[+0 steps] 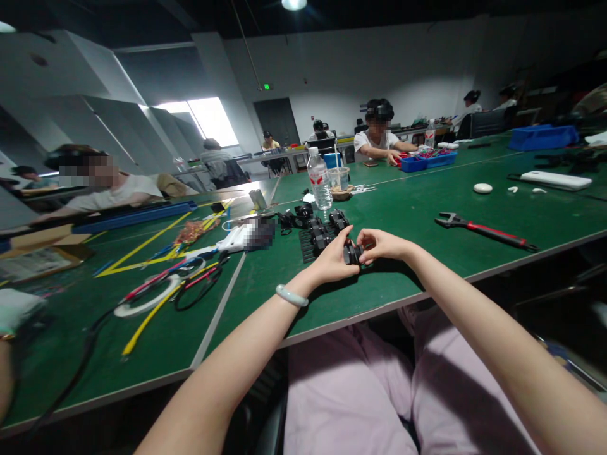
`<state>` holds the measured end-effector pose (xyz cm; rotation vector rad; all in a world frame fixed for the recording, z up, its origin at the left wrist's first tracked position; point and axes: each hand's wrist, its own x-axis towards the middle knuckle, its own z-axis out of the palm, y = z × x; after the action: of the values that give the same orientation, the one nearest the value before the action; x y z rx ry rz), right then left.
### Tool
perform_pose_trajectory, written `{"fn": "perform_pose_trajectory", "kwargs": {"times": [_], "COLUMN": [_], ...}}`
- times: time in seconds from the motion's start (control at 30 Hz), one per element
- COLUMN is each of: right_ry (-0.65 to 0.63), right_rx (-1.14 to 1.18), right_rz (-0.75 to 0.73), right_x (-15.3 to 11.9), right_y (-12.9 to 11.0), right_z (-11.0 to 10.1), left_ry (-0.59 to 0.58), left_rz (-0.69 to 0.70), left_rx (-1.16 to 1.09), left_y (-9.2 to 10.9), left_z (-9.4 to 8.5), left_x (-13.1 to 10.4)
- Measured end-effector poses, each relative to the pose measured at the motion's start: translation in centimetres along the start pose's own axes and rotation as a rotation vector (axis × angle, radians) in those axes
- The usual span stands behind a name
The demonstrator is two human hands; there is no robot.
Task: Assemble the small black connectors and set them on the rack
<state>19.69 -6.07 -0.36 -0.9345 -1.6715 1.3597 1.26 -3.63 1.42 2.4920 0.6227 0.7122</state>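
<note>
Near the front edge of the green table [403, 215], a small black round part [352, 254] is held between both hands. My left hand [336, 258], with a pale bangle [291, 296] on its wrist, has its fingers and thumb around the left side of the part. My right hand [378, 245] pinches the right side of it with thumb and fingertips. Just beyond my left hand lie several black parts [318, 235] with ribbed pieces. Fine detail of the held part is too small to make out.
A water bottle [320, 180] and a cup [337, 179] stand behind the black parts. An adjustable wrench [488, 234], a white case [482, 188] and a power bank [554, 181] lie right. Cables [156, 294] lie left. People sit around; one works at a blue tray [427, 162].
</note>
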Motion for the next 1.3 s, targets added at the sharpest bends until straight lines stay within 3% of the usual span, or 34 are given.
{"fn": "perform_pose_trajectory", "kwargs": {"times": [1.3], "right_ry": [0.032], "right_rx": [-0.027], "right_rz": [-0.005], "right_x": [0.24], "right_y": [-0.10], "right_z": [0.33], "left_ry": [-0.027], "left_rz": [-0.039], "left_rx": [0.018], "left_y": [-0.05], "left_z": [-0.82], "left_x": [-0.15]}}
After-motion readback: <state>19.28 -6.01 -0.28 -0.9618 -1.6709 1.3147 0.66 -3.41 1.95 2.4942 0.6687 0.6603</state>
